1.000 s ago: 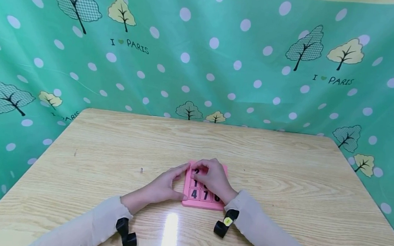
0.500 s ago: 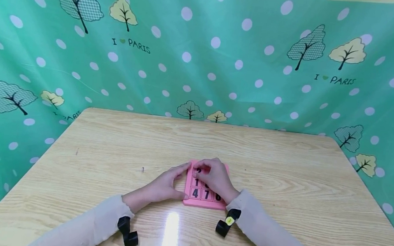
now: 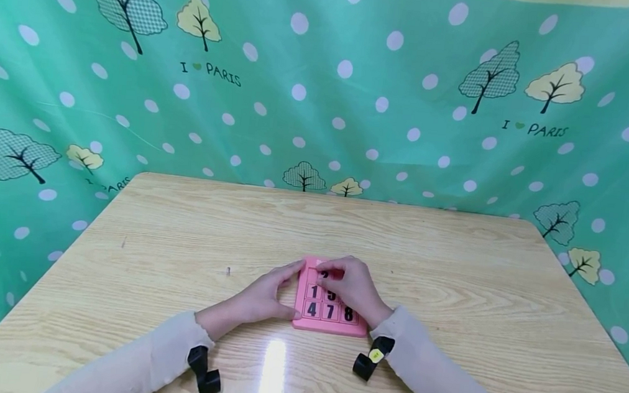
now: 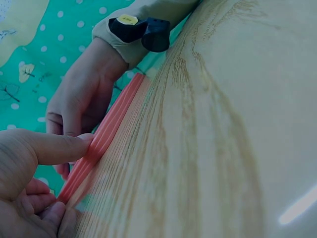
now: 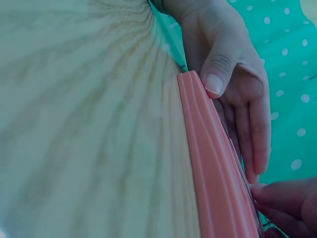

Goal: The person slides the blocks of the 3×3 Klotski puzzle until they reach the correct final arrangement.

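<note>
A pink sliding number puzzle (image 3: 331, 327) lies flat on the wooden table. My left hand (image 3: 263, 298) holds its left side, thumb at the near corner and index finger at the far one. In the left wrist view that thumb (image 4: 64, 148) presses the puzzle's edge. My right hand (image 3: 356, 287) reaches over the board, thumb and index finger curled at the tile marked 2 (image 3: 325, 275) in the far row. A gap shows left of that tile. Tiles 1, 5, 4, 7 and 8 (image 3: 348, 314) are visible; the right hand covers the far right part.
The wooden table (image 3: 205, 230) extends around the puzzle, with a light reflection (image 3: 272, 374) near the front. A green dotted curtain (image 3: 323, 97) hangs behind and beside it. A black wrist camera (image 3: 203, 374) sits on each sleeve.
My right hand has shifted slightly right, and the 2 tile has slid from the left column towards the middle one. More of the 5 and 8 now shows. The left hand stays put.
</note>
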Motion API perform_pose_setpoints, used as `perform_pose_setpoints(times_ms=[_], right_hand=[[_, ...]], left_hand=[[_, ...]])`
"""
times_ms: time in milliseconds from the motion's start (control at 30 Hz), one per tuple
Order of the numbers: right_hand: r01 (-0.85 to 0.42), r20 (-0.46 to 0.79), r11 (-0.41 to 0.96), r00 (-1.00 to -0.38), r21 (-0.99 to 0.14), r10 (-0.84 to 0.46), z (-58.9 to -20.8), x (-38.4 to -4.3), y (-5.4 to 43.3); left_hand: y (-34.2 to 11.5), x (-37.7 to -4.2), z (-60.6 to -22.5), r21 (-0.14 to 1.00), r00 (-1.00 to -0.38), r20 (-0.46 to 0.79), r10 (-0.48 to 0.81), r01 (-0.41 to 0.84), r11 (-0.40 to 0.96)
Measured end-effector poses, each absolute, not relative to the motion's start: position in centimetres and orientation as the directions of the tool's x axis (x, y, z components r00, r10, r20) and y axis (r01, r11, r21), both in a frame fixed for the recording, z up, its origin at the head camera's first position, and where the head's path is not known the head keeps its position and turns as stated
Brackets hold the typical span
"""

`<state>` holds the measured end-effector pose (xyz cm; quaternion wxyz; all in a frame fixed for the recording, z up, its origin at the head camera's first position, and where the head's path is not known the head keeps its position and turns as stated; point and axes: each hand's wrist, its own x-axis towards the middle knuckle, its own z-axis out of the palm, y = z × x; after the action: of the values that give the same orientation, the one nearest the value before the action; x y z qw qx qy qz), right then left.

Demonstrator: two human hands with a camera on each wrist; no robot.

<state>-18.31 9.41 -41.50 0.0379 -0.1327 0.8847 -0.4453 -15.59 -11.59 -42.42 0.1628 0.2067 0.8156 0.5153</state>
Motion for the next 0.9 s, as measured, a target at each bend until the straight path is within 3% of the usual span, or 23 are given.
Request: perform_pose_setpoints(times_ms=[900], right_hand=[[-0.209,0.081,0.506,-0.961,-0.837,-0.264,-42.0,-17.4,11.8]], left_hand=[[-11.5,-15.7,-42.7,0.908,-0.863,-0.026,0.505,0.19,0.373]])
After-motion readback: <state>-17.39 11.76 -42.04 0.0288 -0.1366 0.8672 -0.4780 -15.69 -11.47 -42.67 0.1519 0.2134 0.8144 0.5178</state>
